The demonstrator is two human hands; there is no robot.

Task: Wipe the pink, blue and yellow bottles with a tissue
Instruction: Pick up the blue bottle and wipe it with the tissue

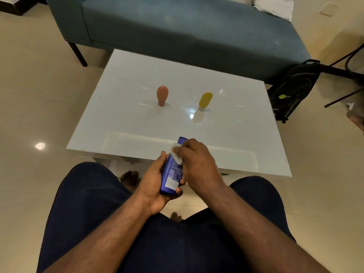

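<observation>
A seated person in dark trousers works over a low white tabletop (pixel 122 123) on a pale tiled floor. At the left of the tabletop the pink bottle (pixel 162 95) stands on its cap, well apart from the yellow bottle (pixel 205 101), which stands the same way to its right, leaning slightly. Nearer the camera, off the front edge of the tabletop and above the person's lap, the left hand (pixel 155 186) cradles the blue bottle (pixel 173 174) from below, its fingers curled round the lower body and the thumb lying up the bottle's left side; the printed label faces up. The bottle tilts away from the person, its top end over the tabletop's near edge. The right hand (pixel 199 164) comes in from the right and lies across the upper part of the bottle, its fingers pressing a folded white tissue (pixel 176 154) against the bottle. Behind the tabletop runs a teal sofa (pixel 177 30) with a white cushion (pixel 273 4) at its right end. A black backpack (pixel 293 89) leans on the floor at the far right.
</observation>
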